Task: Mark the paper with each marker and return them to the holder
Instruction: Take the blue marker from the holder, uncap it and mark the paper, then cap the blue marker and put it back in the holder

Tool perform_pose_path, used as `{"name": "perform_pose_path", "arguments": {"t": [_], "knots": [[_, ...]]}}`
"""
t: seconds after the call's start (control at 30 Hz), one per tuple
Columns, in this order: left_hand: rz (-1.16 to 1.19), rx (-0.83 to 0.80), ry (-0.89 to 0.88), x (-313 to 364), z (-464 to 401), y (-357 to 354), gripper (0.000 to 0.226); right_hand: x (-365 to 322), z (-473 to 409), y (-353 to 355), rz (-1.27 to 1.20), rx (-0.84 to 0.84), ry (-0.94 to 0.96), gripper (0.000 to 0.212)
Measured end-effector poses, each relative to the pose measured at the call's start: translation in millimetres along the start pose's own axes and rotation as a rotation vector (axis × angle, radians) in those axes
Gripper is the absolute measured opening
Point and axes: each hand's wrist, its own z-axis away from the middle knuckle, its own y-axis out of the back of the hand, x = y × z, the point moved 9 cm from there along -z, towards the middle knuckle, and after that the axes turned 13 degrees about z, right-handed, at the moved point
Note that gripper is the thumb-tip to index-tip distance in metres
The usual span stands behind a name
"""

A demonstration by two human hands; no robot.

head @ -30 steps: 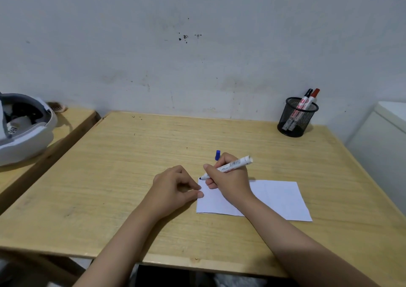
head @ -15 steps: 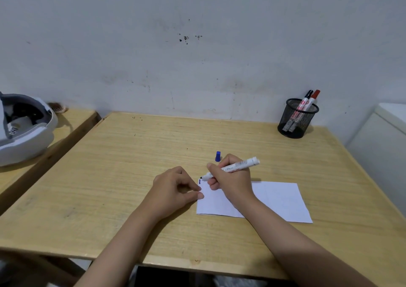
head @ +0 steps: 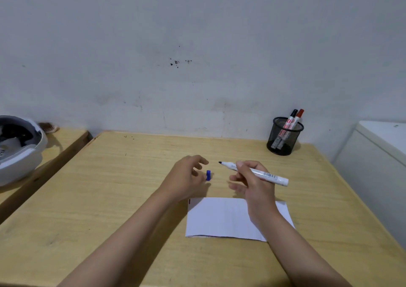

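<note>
Head view, right hand (head: 254,183) fingers pinching uncapped white marker (head: 257,173), left hand (head: 186,176) fingers spread

Matt wooden table (head: 109,198); smooth white paper (head: 219,218); black mesh holder (head: 283,141).

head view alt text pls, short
A right hand holds an uncapped marker above a wooden table while the left hand reaches for its blue cap. White paper lies nearby.
</note>
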Motion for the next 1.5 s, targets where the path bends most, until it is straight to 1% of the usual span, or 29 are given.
{"name": "perform_pose_path", "arguments": {"t": [0.07,0.17,0.23,0.27,0.33,0.4,0.47,0.57,0.7,0.8,0.87,0.93,1.0,1.17,1.2,1.27,1.33,1.37,1.4,1.43,1.5], "knots": [[-0.078,-0.074,-0.011,0.5,-11.7,-15.9,0.033,-3.7,3.3,8.8,0.074,-0.001,0.028,0.007],[-0.249,-0.135,-0.032,-1.9,-20.8,-28.3,0.026,-9.6,9.6,18.6,0.126,-0.029,0.071,0.004],[-0.225,-0.097,-0.036,-1.0,-22.4,-24.4,0.020,-13.3,13.1,23.5,0.130,-0.054,0.087,0.003],[-0.128,-0.058,-0.021,-0.2,-22.0,-19.6,0.014,-15.2,14.4,25.8,0.125,-0.065,0.094,0.007],[0.230,-0.009,0.049,3.2,-16.6,-11.3,0.010,-20.8,17.2,28.6,0.122,-0.081,0.119,0.011],[0.596,-0.055,0.094,13.2,-7.8,-11.0,0.011,-28.0,20.3,29.7,0.136,-0.087,0.161,0.005],[0.758,-0.094,0.107,24.1,0.2,-10.9,0.013,-34.2,22.6,30.3,0.149,-0.082,0.195,0.004],[0.856,-0.112,0.112,36.7,9.6,-10.8,0.016,-42.0,26.0,29.3,0.148,-0.088,0.226,0.004],[0.825,-0.150,0.092,46.3,17.3,-13.1,0.015,-50.3,32.2,29.0,0.143,-0.103,0.250,0.015],[0.836,-0.185,0.072,54.5,22.5,-16.1,0.013,-54.4,36.5,29.1,0.179,-0.132,0.261,0.011],[0.828,-0.224,0.048,62.0,26.8,-19.2,0.013,-57.0,39.8,27.8,0.215,-0.162,0.278,0.013],[0.815,-0.241,0.024,69.9,32.0,-20.0,0.012,-61.1,42.6,25.4,0.213,-0.198,0.289,0.009],[0.807,-0.206,-0.020,77.5,35.5,-14.3,0.011,-65.1,44.1,23.5,0.186,-0.228,0.286,0.005],[0.750,-0.101,-0.126,93.2,42.4,-3.0,0.011,-68.7,45.1,22.2,0.128,-0.251,0.257,0.007],[0.735,-0.070,-0.139,93.9,43.4,-2.6,0.010,-67.8,44.0,20.2,0.119,-0.261,0.224,0.009],[0.722,0.017,-0.157,93.0,43.1,-1.0,0.010,-64.2,37.5,15.9,0.105,-0.277,0.126,0.022],[0.701,0.127,-0.181,93.3,40.8,2.8,0.013,-60.0,31.0,14.4,0.195,-0.291,0.003,0.036],[0.657,0.188,-0.200,94.1,39.2,5.3,0.015,-59.1,29.0,16.6,0.320,-0.299,-0.031,0.040],[0.587,0.247,-0.225,96.2,38.3,7.7,0.017,-61.5,27.1,20.7,0.488,-0.297,-0.013,0.039],[0.511,0.293,-0.255,99.7,37.9,9.1,0.016,-69.6,25.3,25.5,0.640,-0.272,0.058,0.034],[0.399,0.320,-0.315,110.0,36.3,4.7,0.013,-98.2,21.6,38.8,0.797,-0.129,0.294,0.017]]}}
